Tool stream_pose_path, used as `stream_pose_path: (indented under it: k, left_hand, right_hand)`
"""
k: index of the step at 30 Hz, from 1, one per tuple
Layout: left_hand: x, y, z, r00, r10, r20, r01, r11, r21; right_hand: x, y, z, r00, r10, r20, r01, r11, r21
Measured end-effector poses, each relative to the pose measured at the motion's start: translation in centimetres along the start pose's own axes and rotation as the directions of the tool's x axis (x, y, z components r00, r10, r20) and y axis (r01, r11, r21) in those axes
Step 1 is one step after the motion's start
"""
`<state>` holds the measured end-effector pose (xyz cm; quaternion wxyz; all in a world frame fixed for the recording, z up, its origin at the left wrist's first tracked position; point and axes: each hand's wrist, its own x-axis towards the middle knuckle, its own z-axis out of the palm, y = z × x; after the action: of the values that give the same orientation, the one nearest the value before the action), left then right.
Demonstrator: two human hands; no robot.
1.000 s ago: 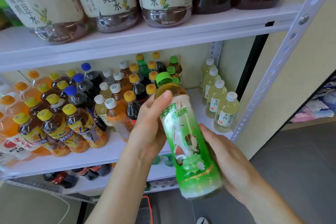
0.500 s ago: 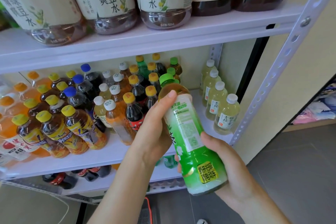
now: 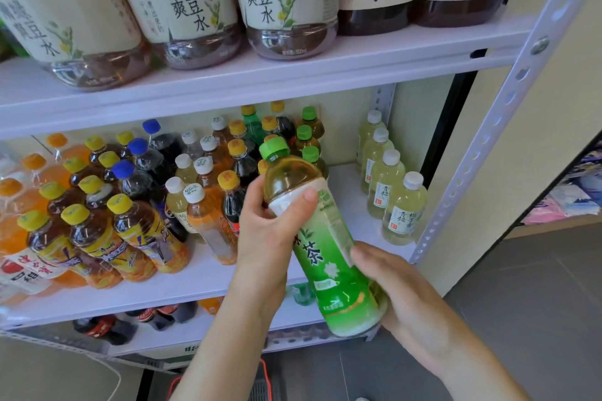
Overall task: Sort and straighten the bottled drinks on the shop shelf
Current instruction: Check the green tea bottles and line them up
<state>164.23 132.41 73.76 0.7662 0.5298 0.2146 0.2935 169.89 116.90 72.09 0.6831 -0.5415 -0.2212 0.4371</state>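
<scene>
Head view
Green tea bottle [image 3: 325,238]: held in the air in front of the middle shelf [image 3: 195,283], tilted, green cap towards 11 o'clock, base towards 5 o'clock.
Left hand [image 3: 270,228]: grips the bottle's shoulder from 9 o'clock, thumb lying across the top of the label.
Right hand [image 3: 391,286]: cups the base from 4 o'clock, fingers curled round the lower label.
Mixed bottles [image 3: 107,231]: crowded at 9 o'clock on the middle shelf, several leaning.
Pale bottles [image 3: 391,192]: one upright row at 2 o'clock, white caps.
Large bottles [image 3: 286,0]: at 12 o'clock, on the upper shelf.
</scene>
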Motion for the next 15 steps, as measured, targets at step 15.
stream_pose_path:
  k: [15]
  left_hand:
    - [0.5, 1.7, -1.4, 0.977, -0.186, 0.107, 0.211, 0.924, -0.319]
  right_hand:
    - [0.2, 2.0, 0.3, 0.986, 0.062, 0.155, -0.100, 0.964, 0.248]
